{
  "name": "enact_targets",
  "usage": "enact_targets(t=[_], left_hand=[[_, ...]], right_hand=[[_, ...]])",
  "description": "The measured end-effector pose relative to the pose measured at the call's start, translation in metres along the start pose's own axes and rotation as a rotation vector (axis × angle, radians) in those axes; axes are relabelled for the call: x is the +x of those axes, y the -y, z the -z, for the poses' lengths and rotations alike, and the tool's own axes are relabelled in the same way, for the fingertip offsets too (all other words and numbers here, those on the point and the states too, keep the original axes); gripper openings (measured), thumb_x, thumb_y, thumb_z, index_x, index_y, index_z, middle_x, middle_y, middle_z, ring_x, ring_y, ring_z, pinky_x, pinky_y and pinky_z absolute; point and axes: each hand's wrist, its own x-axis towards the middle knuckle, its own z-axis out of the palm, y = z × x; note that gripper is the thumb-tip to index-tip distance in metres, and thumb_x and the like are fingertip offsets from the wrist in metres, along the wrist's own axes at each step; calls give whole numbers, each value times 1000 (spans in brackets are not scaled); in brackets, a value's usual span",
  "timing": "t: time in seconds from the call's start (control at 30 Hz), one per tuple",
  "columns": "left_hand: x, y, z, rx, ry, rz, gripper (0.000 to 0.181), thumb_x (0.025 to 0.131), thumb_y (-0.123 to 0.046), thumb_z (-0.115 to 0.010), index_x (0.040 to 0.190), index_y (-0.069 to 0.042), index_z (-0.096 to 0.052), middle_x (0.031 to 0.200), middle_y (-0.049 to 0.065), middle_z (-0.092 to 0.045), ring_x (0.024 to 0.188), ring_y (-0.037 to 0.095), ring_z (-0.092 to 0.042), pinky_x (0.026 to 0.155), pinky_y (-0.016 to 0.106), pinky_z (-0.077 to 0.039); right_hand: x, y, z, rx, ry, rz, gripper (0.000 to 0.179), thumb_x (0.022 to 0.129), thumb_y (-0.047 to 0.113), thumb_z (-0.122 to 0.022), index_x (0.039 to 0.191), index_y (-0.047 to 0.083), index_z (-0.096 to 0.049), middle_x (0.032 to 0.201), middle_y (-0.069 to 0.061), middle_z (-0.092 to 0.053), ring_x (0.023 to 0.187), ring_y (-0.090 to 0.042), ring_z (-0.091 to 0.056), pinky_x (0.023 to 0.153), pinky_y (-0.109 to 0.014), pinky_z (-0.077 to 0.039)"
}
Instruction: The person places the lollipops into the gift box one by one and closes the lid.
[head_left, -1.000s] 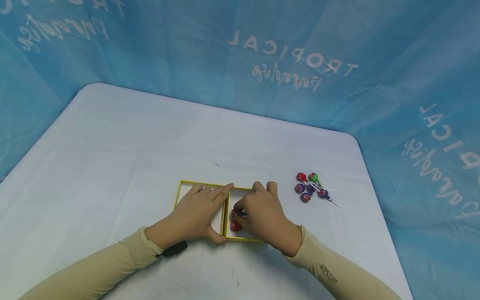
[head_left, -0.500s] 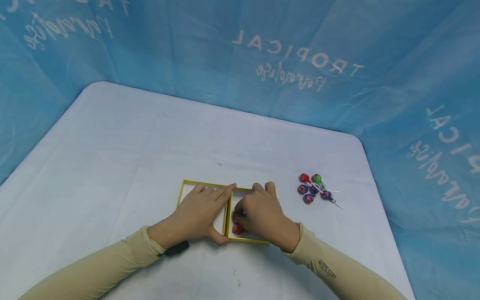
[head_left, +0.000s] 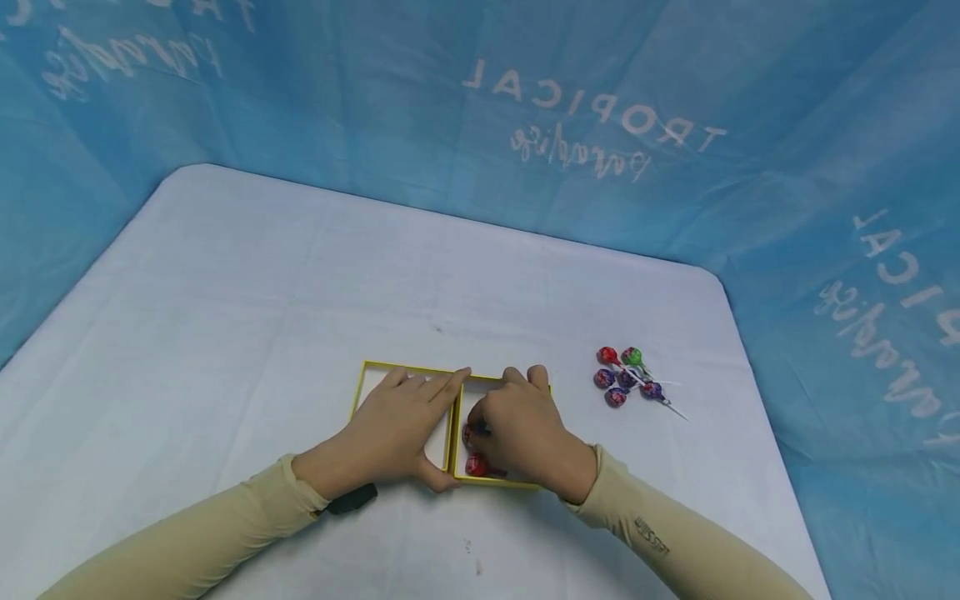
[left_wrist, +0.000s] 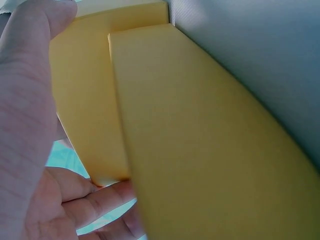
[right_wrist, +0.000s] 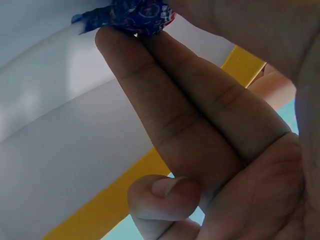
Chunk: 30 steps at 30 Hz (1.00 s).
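Two white-lined yellow boxes stand side by side on the table, a left box (head_left: 364,387) and a right box (head_left: 517,482). My left hand (head_left: 397,421) lies across the left one, thumb at the near side and fingers at the far side, gripping where the two meet. Inside the right box, my right hand (head_left: 521,425) pinches a blue-wrapped lollipop (right_wrist: 140,15) by its head; its white stick shows in the right wrist view. A red lollipop (head_left: 476,465) lies near the front left corner of the same box, partly under the hand.
Several lollipops lie in a loose cluster to the right of the boxes, among them a red one (head_left: 607,355), a green one (head_left: 632,356) and a purple one (head_left: 616,397). A white cloth (head_left: 360,250) covers the table. Blue printed curtains (head_left: 420,108) stand behind.
My right hand has lowered the pinched lollipop slightly into the box. The red lollipop beside it has shifted toward the near wall, showing more of itself. My left hand keeps its place.
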Motion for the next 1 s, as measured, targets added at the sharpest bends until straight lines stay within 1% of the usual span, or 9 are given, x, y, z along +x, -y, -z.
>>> enact_targets(t=[0.1, 0.23, 0.33, 0.47, 0.63, 0.73, 0.87, 0.93, 1.0], left_hand=[[-1, 0, 0, -8, -3, 2, 128, 58, -84, -71, 155, -7, -38, 143, 1, -58, 98, 21, -63, 85, 35, -36], [0, 0, -1, -12, -13, -10, 128, 57, -83, -71, 154, -7, -39, 142, 1, -58, 94, 21, -62, 83, 35, -36], [0, 0, -2, -13, -7, -9, 128, 57, -83, -71, 155, -7, -38, 140, 0, -59, 91, 21, -62, 83, 35, -36], [1, 1, -2, -9, 8, -4, 128, 58, -83, -71, 155, -6, -37, 141, 0, -59, 89, 19, -62, 82, 36, -36], [2, 2, -2, -29, 29, 1, 128, 59, -83, -71, 155, -6, -37, 143, 1, -58, 91, 18, -61, 82, 35, -35], [3, 2, -2, -40, 36, 3, 128, 59, -82, -72, 155, -6, -36, 144, 1, -57, 92, 18, -61, 83, 36, -35], [3, 2, -1, -48, 44, 10, 128, 59, -81, -73, 156, -6, -35, 145, 1, -56, 93, 19, -62, 85, 36, -35], [3, 2, -1, -54, 45, 14, 128, 59, -81, -73, 156, -6, -35, 145, 1, -56, 94, 19, -62, 85, 36, -35], [2, 2, -1, -57, 38, 15, 128, 59, -81, -74, 155, -6, -35, 144, 1, -57, 94, 19, -62, 85, 36, -36]], right_hand=[[-1, 0, 0, -2, -2, -3, 15, 80, 37, -83, 90, 26, -84, 75, 13, -74, 73, -15, -42, 74, -43, -25], [-3, -1, 1, 26, -2, -23, 16, 81, 38, -82, 91, 25, -84, 74, 14, -74, 72, -15, -41, 74, -43, -25], [-4, -4, 5, 49, -31, -50, 21, 80, 40, -82, 94, 25, -84, 71, 13, -72, 72, -14, -41, 74, -45, -25], [-7, -11, 12, 103, -123, -95, 22, 77, 42, -85, 93, 27, -84, 66, 15, -67, 72, -13, -41, 77, -47, -23], [-18, -22, 16, 238, -239, -150, 18, 77, 39, -86, 91, 27, -84, 70, 16, -70, 73, -12, -42, 76, -47, -20], [-24, -29, 15, 285, -297, -176, 18, 77, 38, -87, 90, 26, -84, 68, 17, -67, 72, -13, -41, 74, -46, -18], [-32, -40, 15, 317, -347, -197, 18, 77, 34, -87, 92, 25, -84, 60, 16, -56, 70, -14, -41, 74, -48, -16], [-36, -44, 16, 335, -367, -213, 17, 78, 33, -87, 93, 25, -84, 60, 13, -52, 70, -16, -40, 75, -49, -15], [-39, -49, 17, 349, -386, -232, 17, 78, 31, -87, 93, 24, -84, 61, 12, -56, 71, -17, -41, 75, -50, -15]])
